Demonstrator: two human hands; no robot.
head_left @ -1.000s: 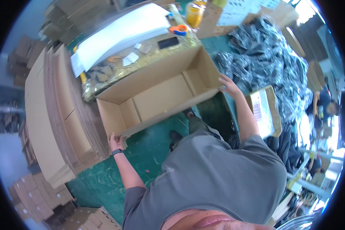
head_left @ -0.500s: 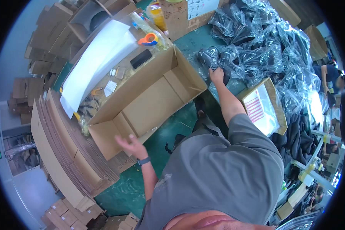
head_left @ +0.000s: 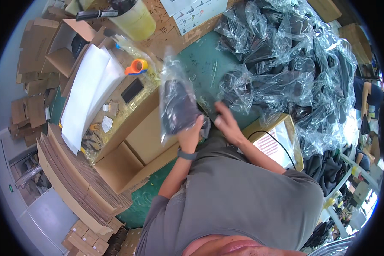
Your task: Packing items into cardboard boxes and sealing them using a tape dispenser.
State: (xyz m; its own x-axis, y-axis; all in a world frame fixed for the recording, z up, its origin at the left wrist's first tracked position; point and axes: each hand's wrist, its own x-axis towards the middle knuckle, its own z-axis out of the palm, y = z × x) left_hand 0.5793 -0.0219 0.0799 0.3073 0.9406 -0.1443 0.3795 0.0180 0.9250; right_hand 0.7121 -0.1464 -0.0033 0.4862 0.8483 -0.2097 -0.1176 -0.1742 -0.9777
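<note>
Head view, looking down over my grey shirt (head_left: 243, 200) at a green table (head_left: 200, 59). My left hand (head_left: 191, 135), a dark watch (head_left: 186, 155) on its wrist, is closed around the near end of a clear bag (head_left: 178, 102) holding a dark item; the bag stands up from my grip and hangs over the right end of the open box (head_left: 136, 145). My right hand (head_left: 225, 121) lies just right of it with fingers spread and loosely curled; it touches the bag's near right corner, though I cannot tell whether it grips anything.

The box sits at near left on the table, flaps out, its floor bare where visible. To the far right a large pile of similar bags (head_left: 286, 64) covers the table. Just right of my right forearm stands a smaller box (head_left: 281, 145) with a printed sheet inside and a black cable (head_left: 277, 138) across it.

Left of the open box: flat cartons (head_left: 72, 179) stacked on edge, white sheets (head_left: 87, 94), an orange tape dispenser (head_left: 136, 67), and a black phone (head_left: 132, 90). A yellow roll (head_left: 134, 19) lies at far left. Another person (head_left: 369, 100) stands at the right edge.
</note>
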